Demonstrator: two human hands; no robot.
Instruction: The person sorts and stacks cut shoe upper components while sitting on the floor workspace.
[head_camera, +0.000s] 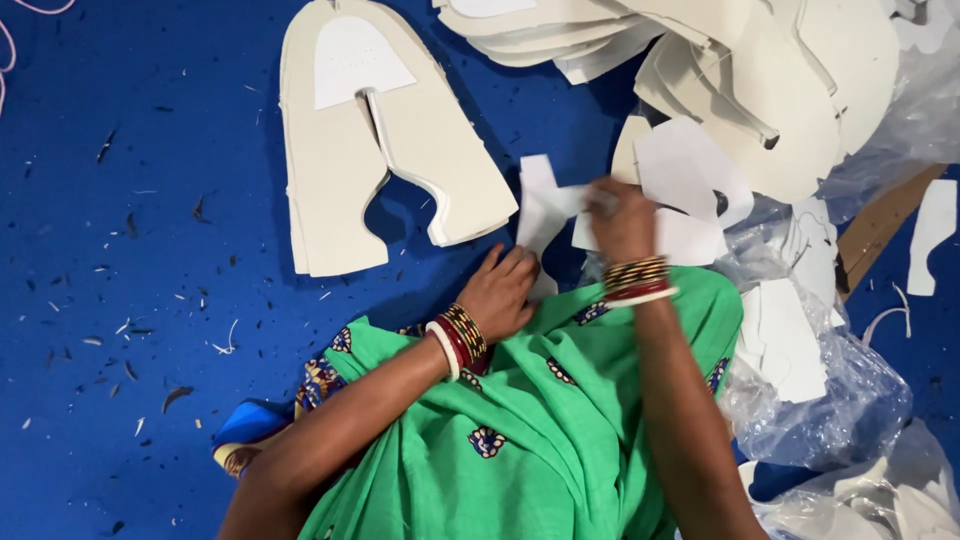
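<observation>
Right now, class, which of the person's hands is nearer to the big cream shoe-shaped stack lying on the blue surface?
Left. The left hand lies just below the cream stack, close to its lower right lobe. The right hand is farther right, pinching a small white cut piece.

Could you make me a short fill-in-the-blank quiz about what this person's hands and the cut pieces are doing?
1. The right hand pinches a small ____ cut piece.
2. The left hand rests on the ____ garment.
3. The stack of shoe-shaped pieces lies on a ____ floor.

Missing words: white; green; blue
</observation>
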